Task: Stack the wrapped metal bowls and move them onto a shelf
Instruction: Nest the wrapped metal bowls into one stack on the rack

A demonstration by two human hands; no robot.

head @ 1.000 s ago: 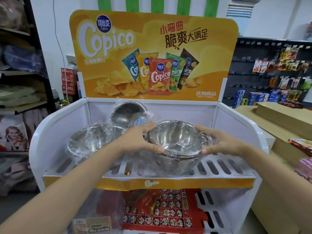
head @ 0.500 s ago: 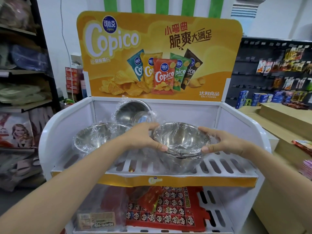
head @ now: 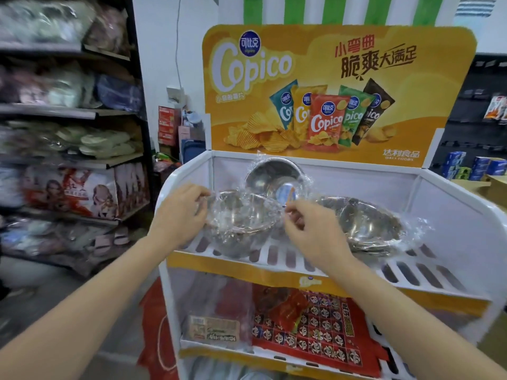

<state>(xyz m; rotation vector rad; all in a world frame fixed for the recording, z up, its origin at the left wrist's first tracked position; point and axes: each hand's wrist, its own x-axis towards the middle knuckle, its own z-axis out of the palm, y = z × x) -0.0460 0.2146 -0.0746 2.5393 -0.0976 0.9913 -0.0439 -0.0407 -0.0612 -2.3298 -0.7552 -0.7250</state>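
Three plastic-wrapped metal bowls are on the top white slotted shelf [head: 411, 272] of a Copico display stand. My left hand [head: 178, 212] pinches the left rim of the left wrapped bowl [head: 241, 223], and my right hand [head: 310, 231] grips its right rim with curled fingers. To the right, the wrapped bowl stack [head: 362, 223] rests on the shelf by itself. Behind them, a third wrapped bowl [head: 274, 176] leans tilted against the shelf's back wall.
The yellow Copico sign [head: 337, 91] rises behind the shelf, whose white side walls curve up at both ends. A lower shelf holds red snack packs [head: 315, 333]. Dark shelving with bagged goods [head: 68, 133] stands on the left.
Both hands have left the bowl stack on the right side of the shelf and shifted left onto the left bowl. The view has turned left.
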